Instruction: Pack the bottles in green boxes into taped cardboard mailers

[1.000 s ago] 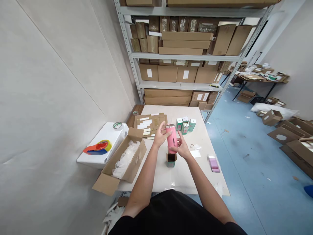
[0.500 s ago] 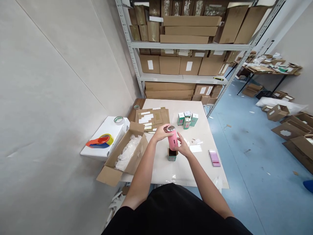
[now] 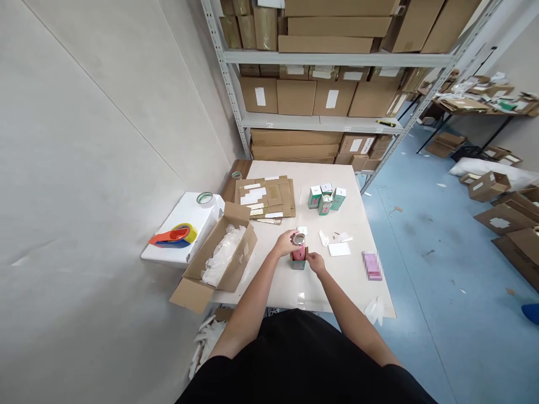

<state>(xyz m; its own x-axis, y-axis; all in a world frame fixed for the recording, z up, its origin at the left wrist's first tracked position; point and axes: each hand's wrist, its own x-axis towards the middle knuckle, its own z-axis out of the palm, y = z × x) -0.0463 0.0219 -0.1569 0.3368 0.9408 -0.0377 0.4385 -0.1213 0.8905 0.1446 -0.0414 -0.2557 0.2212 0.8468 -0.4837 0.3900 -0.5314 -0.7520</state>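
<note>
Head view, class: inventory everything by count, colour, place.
Open box: 1, green, table centre
Tumbler: 1, pink, partly in open box
Small cartons: 4, green-white, table's far side
Flattened cardboard: pile, brown, table's far left
Packing carton: 1, brown, table's left edge
Tape dispenser: 1, multicoloured, on white box
Tape rolls: 2, greenish, left
Pixelated item: 1, purple, table's right
Rack: 1, grey, behind table
Large cartons: many, brown, rack and floor
Left hand: 1, gripping tumbler
Right hand: 1, at open box
</note>
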